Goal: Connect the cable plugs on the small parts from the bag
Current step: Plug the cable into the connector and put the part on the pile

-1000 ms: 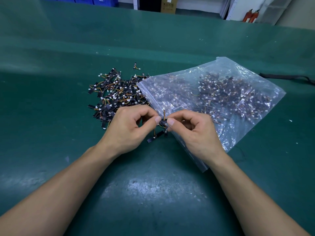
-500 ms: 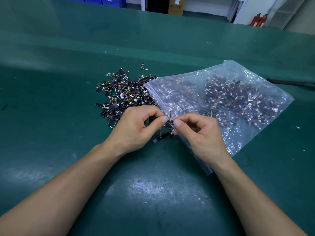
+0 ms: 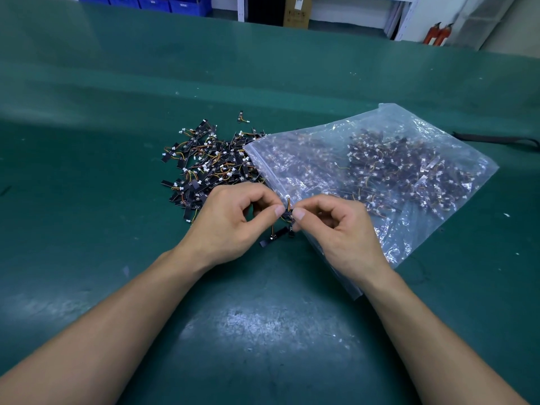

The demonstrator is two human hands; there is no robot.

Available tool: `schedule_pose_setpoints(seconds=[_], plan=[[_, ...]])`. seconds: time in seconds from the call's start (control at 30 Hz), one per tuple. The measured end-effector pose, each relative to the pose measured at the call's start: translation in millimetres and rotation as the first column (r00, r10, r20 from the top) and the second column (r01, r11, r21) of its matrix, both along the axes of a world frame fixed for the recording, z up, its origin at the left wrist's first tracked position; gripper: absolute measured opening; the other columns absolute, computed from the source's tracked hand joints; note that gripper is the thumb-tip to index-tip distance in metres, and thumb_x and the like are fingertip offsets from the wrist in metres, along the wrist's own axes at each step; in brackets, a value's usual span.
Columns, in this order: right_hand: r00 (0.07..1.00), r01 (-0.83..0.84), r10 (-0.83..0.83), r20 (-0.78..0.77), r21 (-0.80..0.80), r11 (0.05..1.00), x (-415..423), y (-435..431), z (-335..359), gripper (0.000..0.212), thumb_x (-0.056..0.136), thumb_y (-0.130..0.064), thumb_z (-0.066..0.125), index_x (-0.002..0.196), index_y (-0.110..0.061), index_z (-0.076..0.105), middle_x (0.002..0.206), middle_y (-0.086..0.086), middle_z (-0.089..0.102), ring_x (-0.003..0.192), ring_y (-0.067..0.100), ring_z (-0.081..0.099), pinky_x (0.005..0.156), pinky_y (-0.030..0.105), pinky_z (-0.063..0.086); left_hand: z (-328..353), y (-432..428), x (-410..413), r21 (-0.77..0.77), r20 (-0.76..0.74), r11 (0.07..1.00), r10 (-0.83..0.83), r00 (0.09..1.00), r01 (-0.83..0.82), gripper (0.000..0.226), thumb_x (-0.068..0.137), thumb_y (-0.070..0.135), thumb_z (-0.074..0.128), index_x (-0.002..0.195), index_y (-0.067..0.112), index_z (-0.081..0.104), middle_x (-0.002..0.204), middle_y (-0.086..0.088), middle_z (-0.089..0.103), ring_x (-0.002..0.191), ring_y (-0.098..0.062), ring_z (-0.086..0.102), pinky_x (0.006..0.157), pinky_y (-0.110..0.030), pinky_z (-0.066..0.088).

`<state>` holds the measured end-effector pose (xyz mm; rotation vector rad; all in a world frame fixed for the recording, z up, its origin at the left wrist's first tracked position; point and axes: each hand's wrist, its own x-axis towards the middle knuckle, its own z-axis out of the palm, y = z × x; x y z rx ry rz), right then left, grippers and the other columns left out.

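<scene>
Your left hand (image 3: 230, 220) and right hand (image 3: 336, 229) still pinch the small part (image 3: 274, 237), thumbs closer now, so the connection is probably seating.

A clear, glossy plastic bag (image 3: 380, 171) lies on a dark green table mat (image 3: 87, 185). Left of the bag, small black strip parts (image 3: 204, 162) carry orange and yellow wires (image 3: 180, 154) with white plugs (image 3: 183, 130). Far beyond the bag stand blue bins (image 3: 152, 2) and red fire extinguishers (image 3: 438, 33).

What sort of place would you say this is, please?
Probably a factory assembly bench: a long green work mat, a clear bag and a loose pile of small wired parts, and blue storage bins behind.
</scene>
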<state>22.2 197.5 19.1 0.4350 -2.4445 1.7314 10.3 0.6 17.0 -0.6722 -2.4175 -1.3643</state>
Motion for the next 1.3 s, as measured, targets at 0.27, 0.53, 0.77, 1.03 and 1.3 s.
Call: schedule_pose_setpoints(seconds=[0.27,0.53,0.77,1.03,1.3], plan=[[0.998,0.027,-0.026,-0.054,0.028,0.999,-2.7,1.8,-1.1,0.013,0.091,-0.028,0.068,0.079,-0.029,0.074,0.067,-0.007,0.071,0.06,0.032,0.059,0.058,0.044,0.05,-0.4,0.1,-0.1,0.023,0.025,1.0,-0.012,1.0,0.011,0.006,0.089,0.023,0.069,0.086,0.02,0.073,0.076,0.009,0.069,0.069,-0.015,0.063,0.063,-0.026,0.048],[0.998,0.019,-0.016,-0.055,0.044,0.999,-3.5,4.4,-2.5,0.014,0.09,-0.028,0.069,0.078,-0.023,0.074,0.065,-0.01,0.07,0.053,0.022,0.054,0.052,0.027,0.043,-1.1,1.0,-0.3,0.015,0.023,1.0,-0.027,0.999,0.027,0.006,0.089,0.022,0.069,0.085,0.02,0.073,0.073,0.01,0.069,0.066,-0.01,0.062,0.064,-0.016,0.042],[0.999,0.04,-0.04,-0.016,0.032,0.999,-6.1,9.3,-4.7,0.015,0.084,-0.033,0.063,0.086,-0.027,0.076,0.069,-0.004,0.071,0.054,0.018,0.054,0.052,0.027,0.041,-0.6,-0.1,-1.6,0.006,0.007,1.0,0.017,1.0,-0.017,0.008,0.089,0.02,0.069,0.082,0.024,0.071,0.073,0.01,0.069,0.066,-0.01,0.062,0.062,-0.024,0.046],[0.991,0.13,-0.123,-0.043,0.428,0.894,-12.8,21.9,-8.7,0.035,0.068,-0.032,0.088,0.098,-0.033,0.07,0.079,-0.02,0.066,0.057,-0.001,0.054,0.06,0.024,0.041,1.7,-4.4,-1.3,0.011,-0.005,0.999,0.048,0.999,-0.048,0.009,0.087,0.018,0.07,0.082,0.026,0.071,0.071,0.015,0.066,0.065,-0.001,0.058,0.063,-0.011,0.04],[0.977,0.212,-0.21,-0.038,0.294,0.932,-15.0,24.3,-6.1,0.018,0.08,-0.019,0.08,0.089,-0.032,0.072,0.079,-0.022,0.071,0.049,0.0,0.053,0.053,0.008,0.038,-2.2,-4.6,-5.6,-0.055,0.001,0.998,0.022,1.0,-0.022,0.003,0.087,0.014,0.078,0.088,0.016,0.08,0.081,0.002,0.069,0.075,-0.016,0.063,0.069,-0.021,0.045]])
